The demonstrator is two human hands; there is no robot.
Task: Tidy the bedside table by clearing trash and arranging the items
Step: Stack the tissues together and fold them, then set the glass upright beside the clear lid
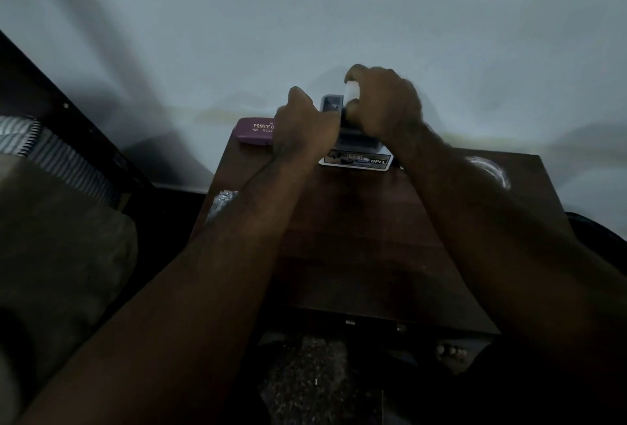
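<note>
While both arms reach to the far edge of the dark wooden bench (pixel 356 227), the left hand (pixel 307 129) is curled shut around the side of a small dark boxy item (pixel 330 104) and the right hand (pixel 383 102) pinches a pale whitish piece (pixel 351 89) at its top. It stands upright between the hands, on a white OPEL sticker card (pixel 358 161). Just left of the left hand lies a flat purple case (pixel 254 131), long side along the wall, so the left hand is nearer it, I'd say.
</note>
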